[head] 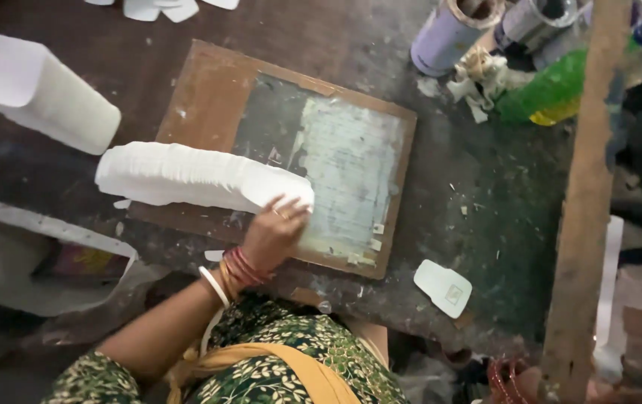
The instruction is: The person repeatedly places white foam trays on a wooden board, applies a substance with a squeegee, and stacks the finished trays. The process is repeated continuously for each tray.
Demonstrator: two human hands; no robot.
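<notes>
White paper cutouts [186, 176], fanned in a long row, lie on the brown board [208, 97] under the left hand [272, 232], whose fingers press the row's near end; right hand is not visible.

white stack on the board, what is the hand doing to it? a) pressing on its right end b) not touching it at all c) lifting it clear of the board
a: the hand lies on the right end of the fanned white stack, which rests on the brown board.
</notes>
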